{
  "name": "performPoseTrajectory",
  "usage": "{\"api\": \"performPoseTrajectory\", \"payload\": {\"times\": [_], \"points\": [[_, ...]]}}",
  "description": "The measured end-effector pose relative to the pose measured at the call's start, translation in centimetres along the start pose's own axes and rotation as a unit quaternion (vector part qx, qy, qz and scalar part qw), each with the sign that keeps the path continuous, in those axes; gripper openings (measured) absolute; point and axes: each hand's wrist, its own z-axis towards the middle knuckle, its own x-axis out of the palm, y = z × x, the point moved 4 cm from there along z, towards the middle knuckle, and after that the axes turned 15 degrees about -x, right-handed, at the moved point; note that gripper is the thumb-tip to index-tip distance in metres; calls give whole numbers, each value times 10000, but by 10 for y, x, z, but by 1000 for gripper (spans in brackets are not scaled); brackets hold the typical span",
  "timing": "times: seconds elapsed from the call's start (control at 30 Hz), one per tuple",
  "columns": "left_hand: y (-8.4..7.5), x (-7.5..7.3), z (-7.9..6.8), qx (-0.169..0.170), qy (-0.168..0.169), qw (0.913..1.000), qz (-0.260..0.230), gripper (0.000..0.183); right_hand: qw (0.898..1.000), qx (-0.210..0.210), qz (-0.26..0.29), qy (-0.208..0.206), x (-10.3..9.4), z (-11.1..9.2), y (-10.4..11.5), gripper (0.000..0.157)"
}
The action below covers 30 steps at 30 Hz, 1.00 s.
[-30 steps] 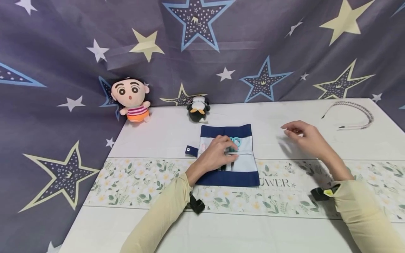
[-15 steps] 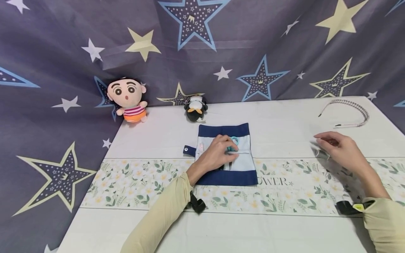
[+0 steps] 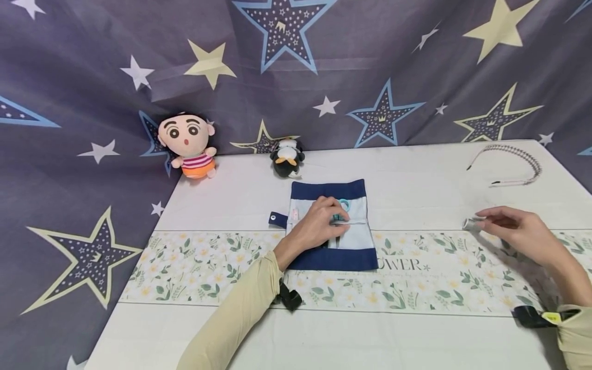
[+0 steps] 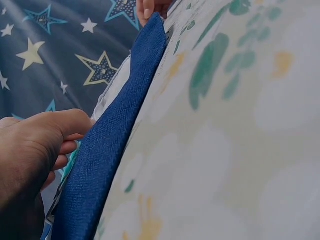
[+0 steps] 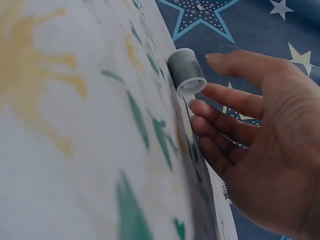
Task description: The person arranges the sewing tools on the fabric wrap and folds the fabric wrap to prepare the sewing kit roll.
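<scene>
My left hand [image 3: 319, 221] rests on an unrolled navy and pale blue fabric pouch [image 3: 356, 259], fingers loosely bent over its middle. Teal-handled scissors [image 3: 344, 204] show beside those fingers, partly hidden in a pocket. In the left wrist view, the thumb lies near the pouch's navy border [image 4: 107, 145]. A spool of grey-green thread [image 5: 184, 69] with white ends lies on the table at the right. My right hand [image 3: 527, 231] is just beside the spool, thumb and forefinger apart and nothing gripped between them.
A penguin plush [image 3: 287, 159] sits behind the pouch, and a doll in a striped shirt [image 3: 196, 146] leans at the back left. A beaded headband [image 3: 532, 159] lies at the back right. A star-patterned cloth [image 3: 324, 61] hangs behind the table.
My right hand has moved rightward and nearer to me, and the thread spool has come into view beside its fingertips. The left hand stays on the pouch.
</scene>
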Motion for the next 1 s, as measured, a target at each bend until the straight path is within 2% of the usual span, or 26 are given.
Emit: {"api": "performPoseTrajectory", "payload": {"times": [0.23, 0.4, 0.73, 1.0], "points": [[-1, -1, 0, 62, -37, 10000, 26, 12, 9998, 161, -60, 139, 1, -3, -1, 43], [-1, 0, 0, 112, -82, 9999, 39, 11, 9997, 138, -165, 146, 3, -4, -2, 38], [-1, 1, 1, 78, -69, 9999, 102, 11, 10000, 41, -52, -14, 5, -3, -1, 32], [-2, 0, 2, 116, -82, 9998, 126, 11, 9998, -117, -27, -164, 6, 1, 5, 34]]}}
